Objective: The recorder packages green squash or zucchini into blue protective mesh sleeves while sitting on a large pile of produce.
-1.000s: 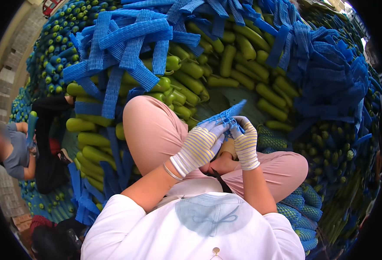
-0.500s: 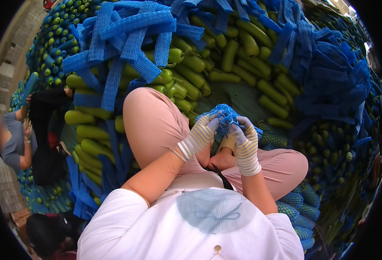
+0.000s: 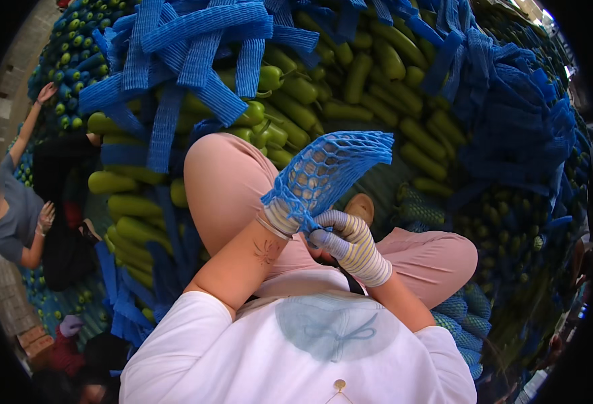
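Note:
A blue foam net sleeve is pulled over my left hand, its mesh stretched wide around the glove and narrowing past the fingertips. Through the mesh the fingers look stretched out, though partly covered. My right hand, in a striped glove with greyish fingertips, pinches the gathered edge of the sleeve beside my left wrist. Both hands are above my lap, between my bent knees. Beyond them lie long green vegetables with stems, resembling green eggplants.
Loose blue net sleeves are strewn over the vegetables at the far left. More sleeves are heaped at the right. Netted vegetables lie by my right hip. A co-worker sits at the left; another person is partly visible at lower left.
The bunched blue sleeve has been spread open and drawn over my left hand. My right hand has shifted down and left to its edge. The co-worker has raised an arm.

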A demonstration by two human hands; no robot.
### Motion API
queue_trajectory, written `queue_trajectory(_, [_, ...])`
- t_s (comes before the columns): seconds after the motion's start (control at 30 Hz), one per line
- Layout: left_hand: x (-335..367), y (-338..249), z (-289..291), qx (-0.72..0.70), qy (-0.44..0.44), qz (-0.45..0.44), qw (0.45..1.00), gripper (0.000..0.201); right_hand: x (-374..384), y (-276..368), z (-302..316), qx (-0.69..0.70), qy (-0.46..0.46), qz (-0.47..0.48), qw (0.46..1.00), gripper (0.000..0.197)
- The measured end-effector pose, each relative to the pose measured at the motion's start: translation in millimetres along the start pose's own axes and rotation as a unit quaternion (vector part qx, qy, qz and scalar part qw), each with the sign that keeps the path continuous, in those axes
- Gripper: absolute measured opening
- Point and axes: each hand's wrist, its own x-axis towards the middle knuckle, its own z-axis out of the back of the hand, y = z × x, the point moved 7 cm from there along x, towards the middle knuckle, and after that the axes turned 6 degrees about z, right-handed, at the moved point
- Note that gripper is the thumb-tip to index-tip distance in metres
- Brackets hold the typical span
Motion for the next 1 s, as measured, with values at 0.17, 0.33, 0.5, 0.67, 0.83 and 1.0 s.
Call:
queue_trajectory(0.17, [28.1, -56.9, -30.2, 0.093, 0.12, -0.122, 0.981, 0.045, 22.8, 34.2, -36.3, -0.263, 0.107, 0.195, 0.939, 0.015])
queue_trajectory(0.33, [40.8, -85.0, 10.2, -0.19, 0.059, -0.132, 0.971, 0.042, 74.9, -3.7, 18.9, 0.139, 0.08, -0.013, 0.987, 0.018])
queue_trajectory(0.5, [61.7, -74.7, 18.8, -0.291, 0.039, -0.126, 0.948, 0.039, 222.5, -35.3, 86.5, 0.159, -0.221, 0.003, 0.962, 0.048])
queue_trajectory(0.67, [70.4, -64.9, 24.9, -0.254, 0.018, -0.093, 0.963, 0.038, 316.2, -52.6, 80.8, 0.061, -0.27, 0.0, 0.961, 0.059])
queue_trajectory(0.83, [57.7, -55.3, 35.8, -0.212, -0.015, -0.067, 0.975, 0.037, 320.1, -49.0, 83.1, -0.019, -0.289, 0.075, 0.954, 0.055])
queue_trajectory(1.0, [45.5, -47.2, 39.5, -0.183, -0.048, -0.046, 0.981, 0.036, 301.5, -33.2, 74.9, 0.021, -0.301, 0.111, 0.947, 0.06])
